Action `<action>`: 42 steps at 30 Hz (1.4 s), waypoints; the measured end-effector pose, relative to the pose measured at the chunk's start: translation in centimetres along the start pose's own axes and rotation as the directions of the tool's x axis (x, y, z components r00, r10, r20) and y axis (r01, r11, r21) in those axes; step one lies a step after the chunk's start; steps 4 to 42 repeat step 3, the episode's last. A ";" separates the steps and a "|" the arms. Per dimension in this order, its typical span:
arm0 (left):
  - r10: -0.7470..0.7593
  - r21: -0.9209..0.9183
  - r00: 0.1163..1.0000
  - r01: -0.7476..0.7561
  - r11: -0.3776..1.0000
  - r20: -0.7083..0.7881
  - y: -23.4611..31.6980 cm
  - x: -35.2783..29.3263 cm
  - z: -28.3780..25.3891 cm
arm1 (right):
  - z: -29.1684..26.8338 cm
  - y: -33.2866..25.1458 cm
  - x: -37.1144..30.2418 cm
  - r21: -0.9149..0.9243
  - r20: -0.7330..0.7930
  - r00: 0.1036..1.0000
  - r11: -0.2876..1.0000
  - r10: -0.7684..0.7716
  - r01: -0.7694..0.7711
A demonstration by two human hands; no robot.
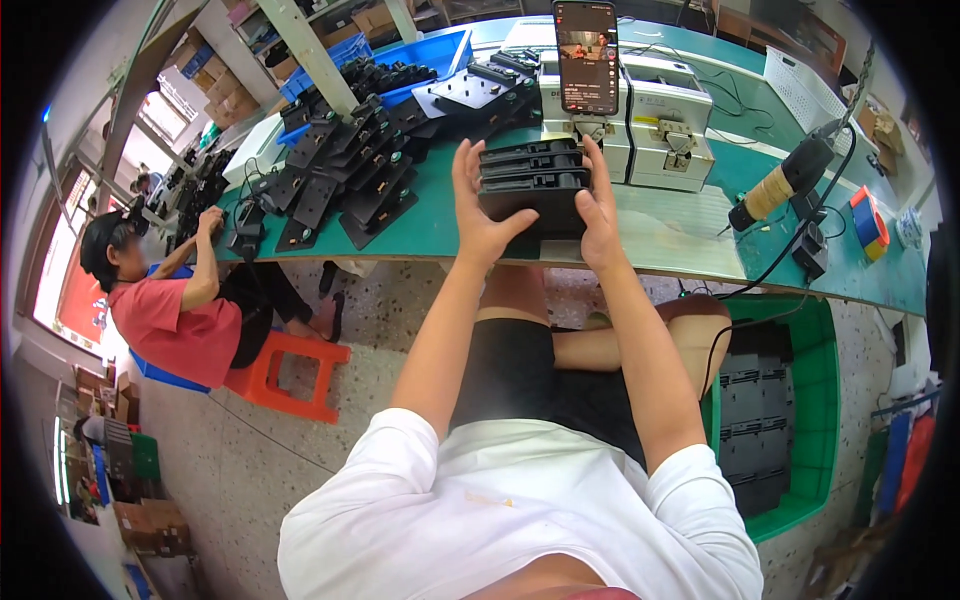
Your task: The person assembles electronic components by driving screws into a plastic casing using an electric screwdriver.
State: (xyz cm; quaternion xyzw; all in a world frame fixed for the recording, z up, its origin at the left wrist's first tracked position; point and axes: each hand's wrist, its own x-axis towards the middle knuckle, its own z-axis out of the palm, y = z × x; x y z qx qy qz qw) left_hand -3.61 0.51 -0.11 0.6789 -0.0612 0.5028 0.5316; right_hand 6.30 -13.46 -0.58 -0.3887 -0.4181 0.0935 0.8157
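Over the front edge of the green worktable, a small stack of black plastic housings point(532, 184) is gripped between my two hands. My left hand point(485, 218) clasps its left side, thumb across the near face and fingers up along the edge. On the opposite side, my right hand point(599, 208) presses with its thumb low and its fingers reaching behind. Moulded ridges and slots show along the top of the stack. Just beyond it stands a white boxy machine point(665, 155), with a smartphone point(587, 60) propped upright in front.
Black flat plates point(350, 175) lie piled at the left, before a blue bin point(440, 58). An electric screwdriver point(785, 180) hangs at the right near a tape roll point(869, 222). A green crate point(815, 400) of black parts sits below right. A co-worker point(180, 320) sits at the left.
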 end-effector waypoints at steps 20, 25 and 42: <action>-0.108 -0.106 0.985 0.123 0.987 0.137 0.6 -0.7 -0.1 | -0.9 1.3 0.2 -0.088 0.063 0.998 0.996 0.022 -0.016; -0.108 -0.106 0.985 0.123 0.987 0.137 0.6 -0.7 -0.1 | -0.9 1.3 0.2 -0.088 0.063 0.998 0.996 0.022 -0.016; -0.108 -0.106 0.985 0.123 0.987 0.137 0.6 -0.7 -0.1 | -0.9 1.3 0.2 -0.088 0.063 0.998 0.996 0.022 -0.016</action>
